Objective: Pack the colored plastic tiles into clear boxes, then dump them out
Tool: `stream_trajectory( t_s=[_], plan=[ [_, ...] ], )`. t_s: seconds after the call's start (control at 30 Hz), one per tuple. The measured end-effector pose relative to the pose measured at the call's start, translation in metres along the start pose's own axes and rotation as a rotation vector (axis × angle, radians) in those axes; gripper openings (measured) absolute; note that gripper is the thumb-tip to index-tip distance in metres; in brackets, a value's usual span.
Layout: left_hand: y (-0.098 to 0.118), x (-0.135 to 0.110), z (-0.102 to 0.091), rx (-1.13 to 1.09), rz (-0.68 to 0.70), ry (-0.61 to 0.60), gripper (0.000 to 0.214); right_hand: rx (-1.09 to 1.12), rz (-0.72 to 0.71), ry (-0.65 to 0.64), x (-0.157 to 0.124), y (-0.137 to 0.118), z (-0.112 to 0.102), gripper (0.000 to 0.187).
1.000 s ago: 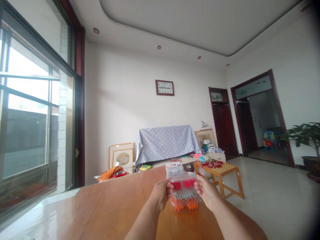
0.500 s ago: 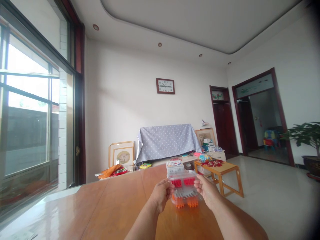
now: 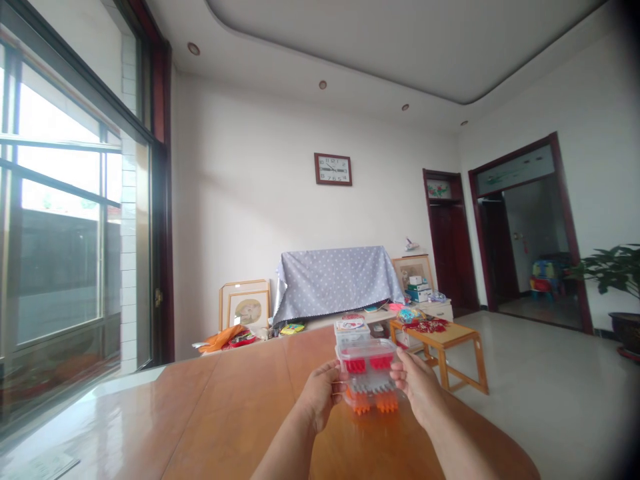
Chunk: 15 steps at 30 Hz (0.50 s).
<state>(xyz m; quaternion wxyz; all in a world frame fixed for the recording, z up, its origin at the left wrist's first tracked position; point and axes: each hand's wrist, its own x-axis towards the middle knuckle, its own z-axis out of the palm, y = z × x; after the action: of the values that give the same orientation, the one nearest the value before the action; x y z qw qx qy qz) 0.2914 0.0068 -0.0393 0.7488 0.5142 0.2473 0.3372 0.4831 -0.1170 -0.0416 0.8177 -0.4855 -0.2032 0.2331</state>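
A clear plastic box (image 3: pixel 369 347) with red toothed pieces (image 3: pixel 381 361) inside stands between my two hands. Below it is another clear box holding grey toothed pieces (image 3: pixel 371 387) and orange ones (image 3: pixel 387 403), apparently stacked under it. My left hand (image 3: pixel 323 392) has its bent fingers against the left side of the boxes. On the opposite side, my right hand (image 3: pixel 413 375) pinches near the upper box's right edge. Together the hands grip the upper box; the exact fingertip contact is blurred. Just behind sits a whitish clear box (image 3: pixel 351 329) with a printed top.
A glossy wooden table (image 3: pixel 240 400) spreads beneath the boxes. Beyond its right side stands a small wooden table (image 3: pixel 453 333) with a red cloth. A dotted grey cloth (image 3: pixel 340 280) covers something by the wall. A potted plant (image 3: pixel 617 280) is far right.
The view has shifted slightly. My left hand's fingers sit a little lower along the boxes; the boxes stay in nearly the same place between my hands.
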Motion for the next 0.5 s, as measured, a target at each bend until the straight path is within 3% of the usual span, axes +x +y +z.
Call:
stream_trajectory(
  t_s=[0.13,0.2,0.37,0.5],
  plan=[
    [-0.005,0.0,-0.013,0.008,0.012,0.087,0.039,-0.022,-0.123,0.124,-0.026,0.012,0.008,0.041],
    [-0.009,0.001,-0.021,0.019,0.017,0.129,0.04,-0.062,-0.161,0.115,-0.041,0.021,0.016,0.04],
    [-0.008,0.004,-0.037,0.092,0.034,0.198,0.04,-0.181,-0.128,-0.102,-0.071,0.046,0.051,0.045],
    [0.012,0.018,-0.044,0.202,0.101,0.213,0.039,-0.36,-0.062,-0.442,-0.078,0.071,0.085,0.046]
  ],
)
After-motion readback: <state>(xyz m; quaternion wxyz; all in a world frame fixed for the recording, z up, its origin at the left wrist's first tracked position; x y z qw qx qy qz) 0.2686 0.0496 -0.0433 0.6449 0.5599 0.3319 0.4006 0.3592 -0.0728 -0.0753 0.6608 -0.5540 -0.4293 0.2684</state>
